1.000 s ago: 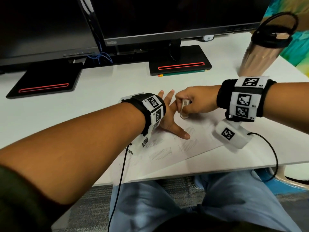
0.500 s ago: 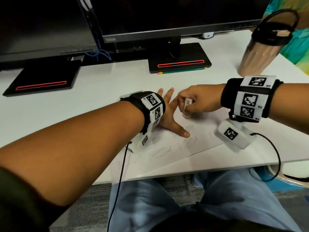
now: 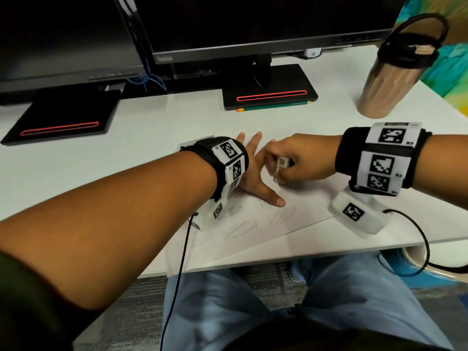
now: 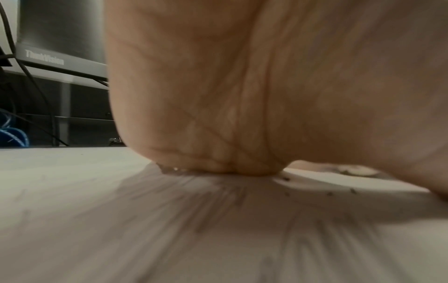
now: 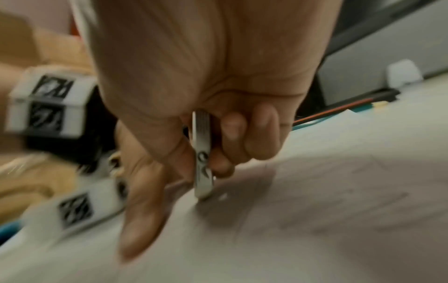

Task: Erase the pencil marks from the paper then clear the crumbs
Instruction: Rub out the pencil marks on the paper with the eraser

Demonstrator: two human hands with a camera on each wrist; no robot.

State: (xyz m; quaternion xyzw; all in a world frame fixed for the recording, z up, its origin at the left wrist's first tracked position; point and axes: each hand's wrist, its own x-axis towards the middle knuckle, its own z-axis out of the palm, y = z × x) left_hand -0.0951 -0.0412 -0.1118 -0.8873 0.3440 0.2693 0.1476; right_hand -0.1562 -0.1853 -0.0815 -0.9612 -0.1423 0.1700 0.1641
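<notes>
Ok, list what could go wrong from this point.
The paper overhangs the desk edge; hard strokes from the eraser in the right hand could crease it where the left hand isn't pressing. Crumbs near the palm may smear graphite.

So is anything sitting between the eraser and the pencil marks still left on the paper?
Partly. The left hand lies spread flat on the paper, and its thumb sits between the eraser in the right hand and the nearer pencil marks. Nothing else visible blocks them.
</notes>
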